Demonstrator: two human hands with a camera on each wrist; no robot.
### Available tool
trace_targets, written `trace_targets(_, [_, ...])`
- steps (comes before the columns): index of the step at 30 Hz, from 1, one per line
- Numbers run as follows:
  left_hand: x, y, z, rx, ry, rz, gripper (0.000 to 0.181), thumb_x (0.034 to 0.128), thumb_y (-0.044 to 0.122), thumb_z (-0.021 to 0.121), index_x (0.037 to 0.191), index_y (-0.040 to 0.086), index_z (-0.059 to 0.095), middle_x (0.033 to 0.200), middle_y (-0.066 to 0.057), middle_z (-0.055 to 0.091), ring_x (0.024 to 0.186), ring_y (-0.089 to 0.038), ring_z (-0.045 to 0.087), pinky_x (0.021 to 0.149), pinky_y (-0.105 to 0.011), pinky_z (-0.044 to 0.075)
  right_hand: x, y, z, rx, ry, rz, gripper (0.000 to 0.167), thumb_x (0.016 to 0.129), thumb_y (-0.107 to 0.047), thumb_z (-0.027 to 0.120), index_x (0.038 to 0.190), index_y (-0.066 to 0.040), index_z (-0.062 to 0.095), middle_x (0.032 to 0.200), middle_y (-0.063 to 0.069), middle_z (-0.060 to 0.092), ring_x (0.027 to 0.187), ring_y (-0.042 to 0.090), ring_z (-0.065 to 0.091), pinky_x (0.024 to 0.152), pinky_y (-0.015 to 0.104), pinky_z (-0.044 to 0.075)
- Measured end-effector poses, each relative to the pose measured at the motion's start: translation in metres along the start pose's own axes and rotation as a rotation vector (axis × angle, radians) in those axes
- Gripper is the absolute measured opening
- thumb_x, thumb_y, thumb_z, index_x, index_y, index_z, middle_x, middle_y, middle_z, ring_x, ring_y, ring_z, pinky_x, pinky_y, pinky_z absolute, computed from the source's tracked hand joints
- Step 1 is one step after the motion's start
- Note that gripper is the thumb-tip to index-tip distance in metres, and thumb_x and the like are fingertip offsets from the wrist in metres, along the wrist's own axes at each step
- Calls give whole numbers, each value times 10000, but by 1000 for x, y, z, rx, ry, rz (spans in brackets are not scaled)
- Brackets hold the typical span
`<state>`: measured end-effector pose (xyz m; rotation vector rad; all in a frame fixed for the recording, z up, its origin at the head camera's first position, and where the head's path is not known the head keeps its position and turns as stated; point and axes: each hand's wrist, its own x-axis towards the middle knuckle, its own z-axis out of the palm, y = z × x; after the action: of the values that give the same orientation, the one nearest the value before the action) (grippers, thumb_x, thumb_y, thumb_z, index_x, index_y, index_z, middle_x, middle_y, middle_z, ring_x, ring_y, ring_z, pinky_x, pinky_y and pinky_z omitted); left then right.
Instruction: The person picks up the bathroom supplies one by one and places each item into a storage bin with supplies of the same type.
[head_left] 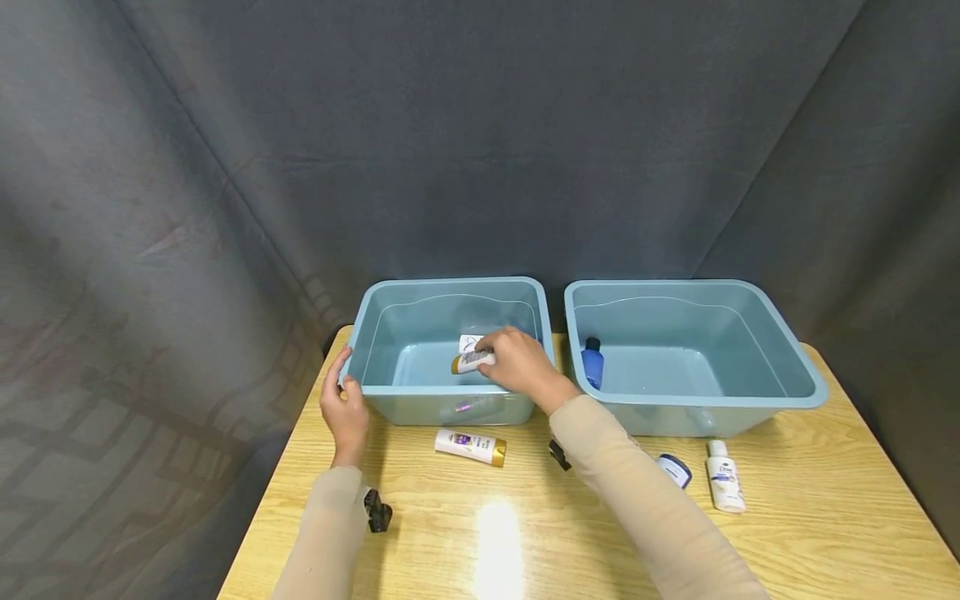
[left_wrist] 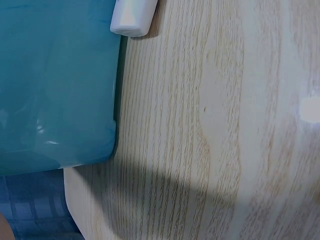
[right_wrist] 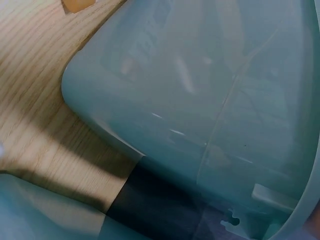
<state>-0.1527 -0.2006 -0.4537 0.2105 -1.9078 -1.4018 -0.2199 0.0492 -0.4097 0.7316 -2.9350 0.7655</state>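
My right hand point(head_left: 519, 360) reaches over the front of the left blue bin point(head_left: 450, 390) and grips a small white bottle with a gold cap point(head_left: 472, 362) inside it. Behind that bottle shows a white item with blue marks point(head_left: 469, 342), partly hidden. At the bin's front left corner my left hand point(head_left: 347, 414) touches the rim, fingers fairly straight and thumb apart from them. Another white bottle with a gold cap point(head_left: 470, 447) lies on the table before this bin; its white end point(left_wrist: 134, 19) shows in the left wrist view.
On the right stands a second blue bin point(head_left: 697, 402) with a dark-capped blue bottle point(head_left: 592, 367) inside. A white Dove bottle point(head_left: 724, 479) and a dark-blue-and-white container point(head_left: 674, 471) lie on the wooden table point(head_left: 420, 533) in front. Grey curtain point(head_left: 480, 167) hangs behind.
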Motion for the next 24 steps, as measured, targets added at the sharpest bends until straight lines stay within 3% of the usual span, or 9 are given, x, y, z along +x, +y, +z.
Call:
trace_targets(10, [0,0,2,-4,7,9,426,903,-111,400,1276,-96,605,1325,-237,592,1219,-372,514,797,-174,317,2,2,2,26,-23,29,290,844,-184,784,1117,-94,752,1127,87,706,1079,270,607,925,422,498])
trace_targets(17, [0,0,2,-11,17,20,422,900,-117,396,1264,-103,610,1310,-247,598,1189,-377,521,775,-174,322,1,3,2,61,-35,43,291,836,-172,784,1115,-94,749,1131,90,702,985,249,623,849,398,521])
trace_targets(24, [-1,0,2,-19,16,31,421,901,-120,391,1264,-113,604,1311,-263,590,1198,-391,515,776,-173,326,-1,3,0,87,-33,33,283,870,-145,761,1147,-93,736,1197,96,681,1045,265,636,896,417,516])
